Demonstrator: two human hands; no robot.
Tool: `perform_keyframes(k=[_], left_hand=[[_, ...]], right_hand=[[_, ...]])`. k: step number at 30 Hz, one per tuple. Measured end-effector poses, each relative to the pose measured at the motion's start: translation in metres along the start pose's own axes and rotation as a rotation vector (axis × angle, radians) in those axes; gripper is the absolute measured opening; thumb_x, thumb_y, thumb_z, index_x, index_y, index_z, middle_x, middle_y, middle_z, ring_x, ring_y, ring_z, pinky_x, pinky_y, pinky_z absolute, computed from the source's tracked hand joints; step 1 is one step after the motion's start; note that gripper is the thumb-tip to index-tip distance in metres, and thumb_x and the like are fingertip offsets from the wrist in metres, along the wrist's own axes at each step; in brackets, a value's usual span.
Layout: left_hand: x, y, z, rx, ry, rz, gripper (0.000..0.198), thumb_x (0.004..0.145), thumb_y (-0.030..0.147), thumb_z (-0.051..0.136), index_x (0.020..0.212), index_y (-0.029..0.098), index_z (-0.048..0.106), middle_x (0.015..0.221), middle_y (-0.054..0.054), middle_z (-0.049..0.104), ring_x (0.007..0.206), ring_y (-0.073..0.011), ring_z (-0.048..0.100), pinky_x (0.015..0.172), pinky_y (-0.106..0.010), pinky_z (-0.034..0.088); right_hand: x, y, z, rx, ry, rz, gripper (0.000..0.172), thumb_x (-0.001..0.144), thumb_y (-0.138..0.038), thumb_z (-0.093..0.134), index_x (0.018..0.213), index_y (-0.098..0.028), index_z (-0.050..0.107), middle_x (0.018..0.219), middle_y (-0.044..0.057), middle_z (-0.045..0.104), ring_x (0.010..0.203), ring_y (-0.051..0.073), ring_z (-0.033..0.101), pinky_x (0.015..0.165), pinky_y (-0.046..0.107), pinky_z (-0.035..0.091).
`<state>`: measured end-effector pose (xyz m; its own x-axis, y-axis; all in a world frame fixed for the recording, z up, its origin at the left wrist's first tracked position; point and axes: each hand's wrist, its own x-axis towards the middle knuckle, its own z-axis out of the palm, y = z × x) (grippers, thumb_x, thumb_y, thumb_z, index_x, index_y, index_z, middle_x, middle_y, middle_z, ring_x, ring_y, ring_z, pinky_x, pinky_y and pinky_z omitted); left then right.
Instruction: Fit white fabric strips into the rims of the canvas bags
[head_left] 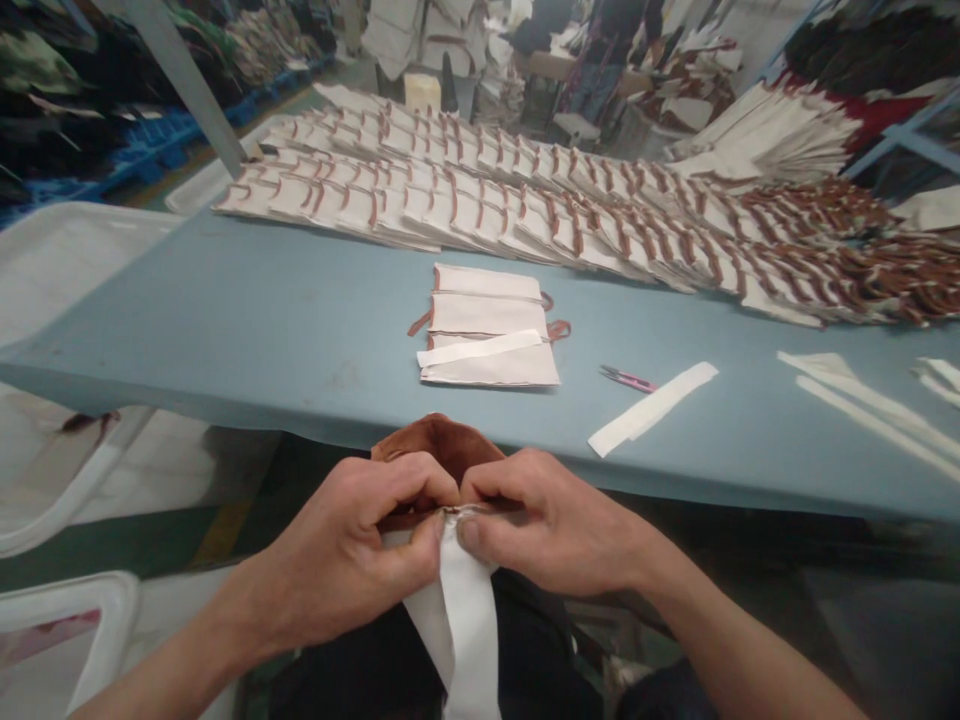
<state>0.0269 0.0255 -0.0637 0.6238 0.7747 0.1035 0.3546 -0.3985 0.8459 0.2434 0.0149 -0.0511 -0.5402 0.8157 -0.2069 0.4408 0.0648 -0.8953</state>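
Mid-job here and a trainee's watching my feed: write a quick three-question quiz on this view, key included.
1. Choose: the left hand and right hand are pinching
A) a plastic tub
B) white cloth
C) a wooden stool

2. True or false: the pink tool lies on the blue table, apart from both hands.

3. What lies slantwise across the flat pieces in the middle of the table?

Key: 1. B; 2. True; 3. A pale strip.

Through the head camera, watching from my remote seat, I can read no text, label, brand, number or sign; I make out no lettering on anything in view.
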Motion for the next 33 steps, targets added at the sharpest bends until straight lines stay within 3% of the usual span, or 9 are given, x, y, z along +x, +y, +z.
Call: perform_keyframes(k=[6, 12, 14, 17, 22, 25, 28, 31, 33], left_hand=[[0.004, 0.0, 0.002, 0.078, 0.019, 0.066, 0.017, 0.085, 0.008, 0.055, 0.079, 0.02, 0.066, 0.064, 0.005, 0.063, 0.053, -0.0083, 0.054, 0.052, -0.019, 0.04], [-0.002, -0.009, 0.008, 0.285, 0.073, 0.354, 0.02, 0.089, 0.005, 0.056, 0.096, 0.023, 0.062, 0.067, 0.002, 0.067, 0.056, -0.0128, 0.061, 0.058, -0.025, 0.044], [-0.004, -0.012, 0.008, 0.334, 0.085, 0.455, 0.026, 0.089, 0.004, 0.056, 0.105, 0.024, 0.059, 0.068, 0.001, 0.067, 0.055, -0.0143, 0.059, 0.057, -0.027, 0.043], [-0.002, -0.015, 0.007, 0.336, 0.09, 0.574, 0.031, 0.091, 0.003, 0.052, 0.115, 0.021, 0.056, 0.07, 0.0, 0.068, 0.055, -0.0149, 0.058, 0.056, -0.027, 0.042], [0.001, -0.022, 0.008, 0.355, 0.098, 0.625, 0.024, 0.096, 0.007, 0.052, 0.117, 0.017, 0.057, 0.075, -0.003, 0.07, 0.058, -0.0154, 0.06, 0.058, -0.026, 0.046], [-0.001, -0.025, 0.013, 0.276, 0.138, 0.629, 0.026, 0.094, 0.004, 0.055, 0.116, 0.017, 0.057, 0.073, -0.002, 0.069, 0.058, -0.0145, 0.06, 0.058, -0.026, 0.046], [-0.004, -0.016, 0.01, 0.218, 0.146, 0.497, 0.024, 0.091, 0.004, 0.057, 0.109, 0.02, 0.059, 0.073, 0.002, 0.068, 0.058, -0.0121, 0.061, 0.06, -0.023, 0.045], [-0.002, -0.001, -0.004, 0.098, -0.019, 0.258, 0.007, 0.097, 0.018, 0.056, 0.1, 0.021, 0.061, 0.077, 0.005, 0.068, 0.063, -0.0103, 0.062, 0.06, -0.02, 0.045], [0.003, 0.007, -0.013, -0.016, -0.173, 0.129, 0.027, 0.106, 0.027, 0.042, 0.089, 0.02, 0.062, 0.074, 0.005, 0.063, 0.063, -0.01, 0.057, 0.06, -0.019, 0.044]], right_hand=[[-0.003, 0.009, 0.008, 0.195, 0.031, 0.07, 0.015, 0.082, -0.022, 0.057, 0.068, -0.019, 0.052, 0.06, -0.007, 0.038, 0.056, 0.008, 0.034, 0.051, 0.023, 0.023], [-0.005, 0.012, 0.01, 0.5, -0.005, 0.085, 0.019, 0.075, -0.021, 0.059, 0.062, -0.02, 0.046, 0.058, -0.008, 0.035, 0.054, 0.007, 0.028, 0.049, 0.022, 0.022], [-0.006, 0.018, 0.013, 0.646, -0.05, 0.077, 0.021, 0.078, -0.028, 0.064, 0.066, -0.019, 0.05, 0.059, -0.008, 0.036, 0.055, 0.007, 0.028, 0.049, 0.022, 0.022], [-0.007, 0.027, 0.019, 0.757, -0.069, 0.047, 0.039, 0.088, -0.05, 0.066, 0.071, -0.018, 0.052, 0.062, -0.007, 0.037, 0.056, 0.008, 0.027, 0.049, 0.023, 0.02], [-0.008, 0.033, 0.028, 0.807, -0.075, 0.068, 0.055, 0.092, -0.066, 0.065, 0.072, -0.019, 0.047, 0.064, -0.007, 0.033, 0.055, 0.007, 0.024, 0.049, 0.023, 0.018], [-0.013, 0.027, 0.021, 0.686, -0.064, 0.069, 0.047, 0.097, -0.06, 0.062, 0.078, -0.018, 0.053, 0.066, -0.006, 0.038, 0.057, 0.008, 0.028, 0.05, 0.022, 0.023], [-0.02, 0.015, 0.008, 0.302, 0.008, -0.091, 0.029, 0.104, -0.035, 0.055, 0.081, -0.018, 0.058, 0.069, -0.005, 0.049, 0.061, 0.01, 0.04, 0.058, 0.023, 0.033], [-0.026, 0.004, -0.003, -0.159, 0.103, -0.321, 0.02, 0.105, -0.017, 0.05, 0.09, -0.017, 0.064, 0.078, 0.0, 0.065, 0.07, 0.013, 0.056, 0.068, 0.026, 0.038], [-0.027, -0.002, -0.005, -0.363, 0.135, -0.424, 0.021, 0.106, -0.016, 0.049, 0.092, -0.016, 0.065, 0.081, 0.003, 0.07, 0.072, 0.015, 0.059, 0.068, 0.027, 0.039]])
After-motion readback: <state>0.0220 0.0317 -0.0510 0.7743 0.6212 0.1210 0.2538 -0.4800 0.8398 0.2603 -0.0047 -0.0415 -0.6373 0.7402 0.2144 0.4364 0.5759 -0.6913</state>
